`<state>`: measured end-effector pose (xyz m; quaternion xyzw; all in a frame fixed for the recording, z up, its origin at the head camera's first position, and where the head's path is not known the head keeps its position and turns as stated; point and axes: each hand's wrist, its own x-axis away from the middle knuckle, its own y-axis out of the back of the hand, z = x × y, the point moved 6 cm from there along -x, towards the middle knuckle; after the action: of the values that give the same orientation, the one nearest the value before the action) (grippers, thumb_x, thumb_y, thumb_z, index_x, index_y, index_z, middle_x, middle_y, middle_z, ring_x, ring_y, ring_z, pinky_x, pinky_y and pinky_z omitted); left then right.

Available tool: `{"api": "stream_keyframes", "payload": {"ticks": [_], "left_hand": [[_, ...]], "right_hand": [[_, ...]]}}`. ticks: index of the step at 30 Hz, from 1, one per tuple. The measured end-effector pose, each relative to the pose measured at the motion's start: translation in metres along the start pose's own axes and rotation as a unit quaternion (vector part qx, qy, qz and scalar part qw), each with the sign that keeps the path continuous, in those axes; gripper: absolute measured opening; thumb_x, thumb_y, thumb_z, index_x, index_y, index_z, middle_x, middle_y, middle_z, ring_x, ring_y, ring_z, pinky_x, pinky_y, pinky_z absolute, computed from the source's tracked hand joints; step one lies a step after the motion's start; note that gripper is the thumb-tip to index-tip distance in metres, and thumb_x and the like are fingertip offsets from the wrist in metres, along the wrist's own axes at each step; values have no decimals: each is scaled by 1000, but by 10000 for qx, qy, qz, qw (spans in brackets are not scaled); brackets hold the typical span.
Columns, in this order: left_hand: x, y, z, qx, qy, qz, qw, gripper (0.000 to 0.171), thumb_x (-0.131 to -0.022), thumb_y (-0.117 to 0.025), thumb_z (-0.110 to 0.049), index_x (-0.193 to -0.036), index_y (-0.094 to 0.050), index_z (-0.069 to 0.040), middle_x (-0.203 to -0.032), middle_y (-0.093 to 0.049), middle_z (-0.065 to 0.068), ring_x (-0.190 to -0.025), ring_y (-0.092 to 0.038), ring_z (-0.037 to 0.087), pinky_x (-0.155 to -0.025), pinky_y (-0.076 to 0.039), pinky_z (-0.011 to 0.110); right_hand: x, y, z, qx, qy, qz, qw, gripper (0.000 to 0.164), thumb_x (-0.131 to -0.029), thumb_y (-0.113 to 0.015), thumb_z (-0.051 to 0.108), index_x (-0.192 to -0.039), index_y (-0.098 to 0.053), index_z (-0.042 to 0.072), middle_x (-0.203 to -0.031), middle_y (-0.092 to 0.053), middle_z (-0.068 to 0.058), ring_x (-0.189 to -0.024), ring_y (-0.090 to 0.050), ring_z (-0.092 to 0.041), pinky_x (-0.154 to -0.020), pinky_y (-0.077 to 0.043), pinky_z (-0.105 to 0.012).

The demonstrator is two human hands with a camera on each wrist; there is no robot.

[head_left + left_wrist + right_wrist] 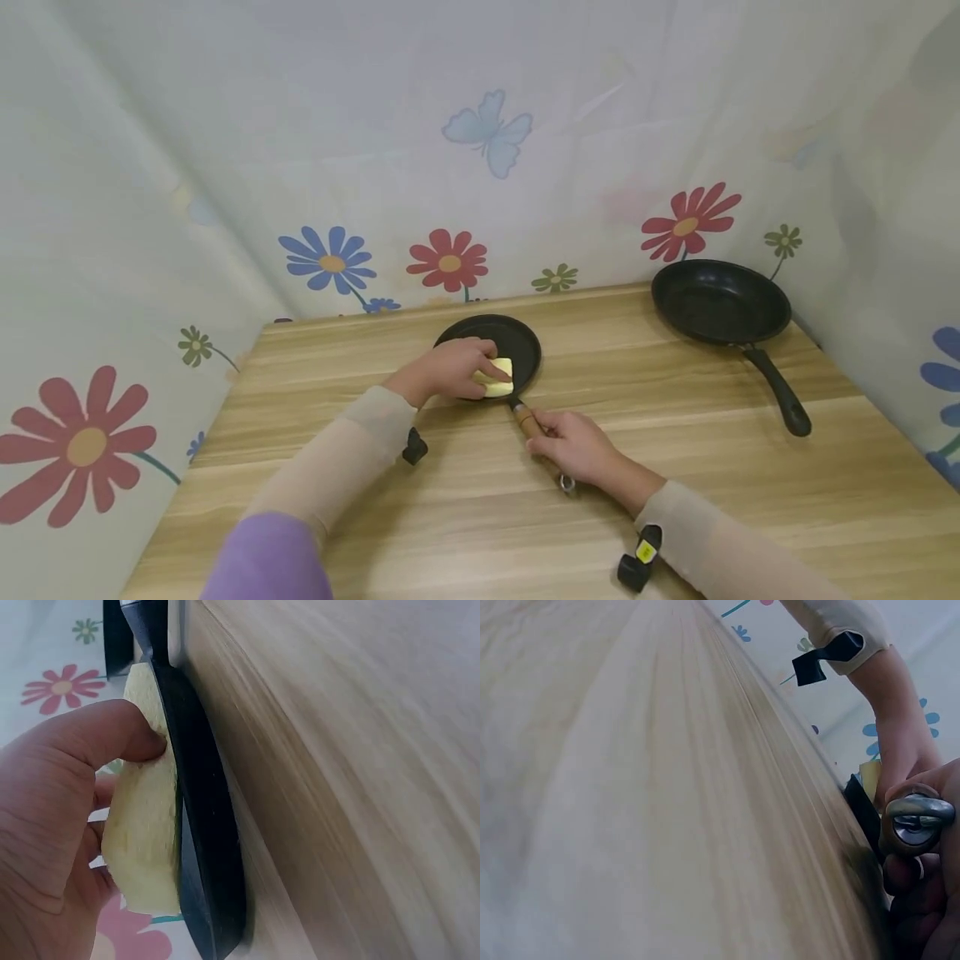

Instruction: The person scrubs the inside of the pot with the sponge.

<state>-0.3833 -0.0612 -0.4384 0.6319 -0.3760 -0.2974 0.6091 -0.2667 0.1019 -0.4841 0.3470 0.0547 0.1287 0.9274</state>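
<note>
A small black frying pan (527,346) with a wooden handle (527,421) lies flat on the wooden table. My left hand (456,367) grips a pale yellow sponge (501,387) and holds it against the inside of the pan. In the left wrist view, the thumb presses on the near edge of the sponge (142,832), whose underside meets the black pan (206,817). My right hand (577,447) grips the wooden handle. From the right wrist, a metal hanging ring (922,808) shows at the handle's end, with curled fingers beneath it.
A larger black frying pan (720,304) stands at the back right of the wooden table (420,517), its black handle (780,392) towards the front. A white wall covering (360,150) printed with flowers and a butterfly encloses the back and sides.
</note>
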Motion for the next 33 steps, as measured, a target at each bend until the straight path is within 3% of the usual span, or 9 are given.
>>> {"api": "stream_keyframes", "payload": {"ticks": [12, 21, 28, 33], "left_hand": [[-33, -10, 0, -62, 93, -360, 9993, 50, -87, -64, -21, -133, -67, -38, -107, -55, -2, -88, -48, 16, -73, -42, 31], [-48, -6, 4, -144, 550, -574, 9967, 50, -87, -68, -26, -135, -64, -39, -110, -57, 0, -86, -50, 18, -72, -43, 32], [-57, -7, 10, -254, 859, -397, 9952, 50, -90, -65, -27, -139, -61, -39, -120, -58, 2, -95, -52, 20, -80, -46, 35], [-60, -7, 18, -80, 994, -258, 9947, 50, -92, -64, -24, -140, -60, -38, -121, -57, 4, -95, -50, 21, -78, -44, 36]], "right_hand": [[0, -1, -4, -1, -113, -16, 9999, 59, -88, -69, 28, -140, -59, 2, -104, -71, -6, -74, -58, -13, -68, -48, -32], [-1, 1, -2, 66, -82, -72, 9999, 58, -89, -69, 28, -140, -60, 3, -101, -71, -4, -72, -57, -13, -66, -47, -31], [-1, 1, 0, 150, -23, -152, 9998, 58, -87, -69, 27, -139, -60, 2, -99, -71, -4, -74, -58, -13, -67, -47, -31], [-1, -2, -1, 133, 6, -173, 9998, 58, -88, -69, 26, -139, -60, 1, -98, -70, -6, -70, -57, -13, -61, -46, -31]]}}
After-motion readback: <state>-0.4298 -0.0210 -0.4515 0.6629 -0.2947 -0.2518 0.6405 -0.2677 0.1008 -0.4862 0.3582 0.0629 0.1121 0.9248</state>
